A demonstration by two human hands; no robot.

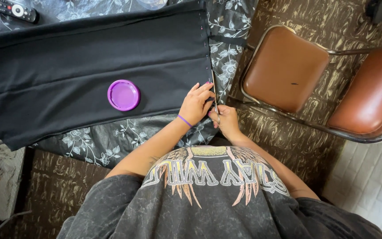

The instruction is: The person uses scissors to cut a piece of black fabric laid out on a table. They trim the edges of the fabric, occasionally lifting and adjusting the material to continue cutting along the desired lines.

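We look down at our own two hands working at the right-hand edge of a wide black folded cloth [89, 66], which lies flat across a table under a grey tablecloth with a white flower print [231, 40]. Our left hand [195, 104], a thin purple band at its wrist, presses flat with curled fingers on the cloth's edge, holding nothing but the fabric beneath it. Our right hand [224, 120] is closed around a slim pair of metal scissors [215, 99], the blades pointing away from us along a line of small pins [205, 40]; we think the blades are only slightly parted, though they are too thin to tell for sure. To cut well here, we judge the left hand should keep the cloth taut and flat just beside the blades, with fingertips clear of the cutting line. A round purple plastic lid or shallow tub [124, 95] sits on the cloth to the left; nothing shows inside it. A black remote control [9, 9] lies at the far left corner, and a brown padded metal-framed chair [288, 66] stands to the right.
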